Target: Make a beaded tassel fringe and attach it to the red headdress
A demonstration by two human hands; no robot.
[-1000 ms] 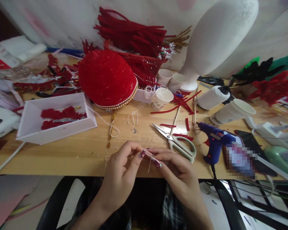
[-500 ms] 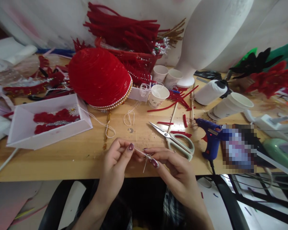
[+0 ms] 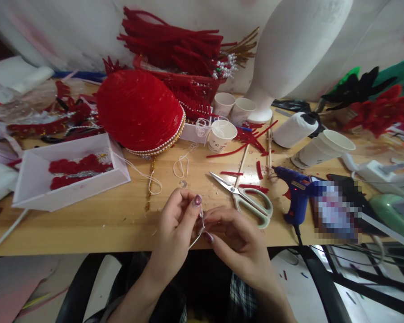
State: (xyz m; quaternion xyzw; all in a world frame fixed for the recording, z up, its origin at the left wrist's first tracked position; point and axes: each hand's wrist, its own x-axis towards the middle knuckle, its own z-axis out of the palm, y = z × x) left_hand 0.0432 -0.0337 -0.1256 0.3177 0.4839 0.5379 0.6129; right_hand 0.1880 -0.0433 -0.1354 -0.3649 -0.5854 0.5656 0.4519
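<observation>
Over the table's front edge, my left hand pinches a thin white string between thumb and forefinger. Close beside it, my right hand has its thumb and fingers closed round the same string, where a small knot or loop shows. Whatever else lies between the fingertips is too small to make out. Scissors with pale handles lie open just beyond my right hand. A loose loop of white thread rests on the wood farther back.
A white box with red pieces stands left, a red beaded cap behind it. Paper cups, a thread spool and a white mannequin head stand behind. A blue glue gun lies right of the scissors.
My left hand has shifted right, closer to my right hand, and its thumb points more upward. The string between the hands now bends instead of running straight.
</observation>
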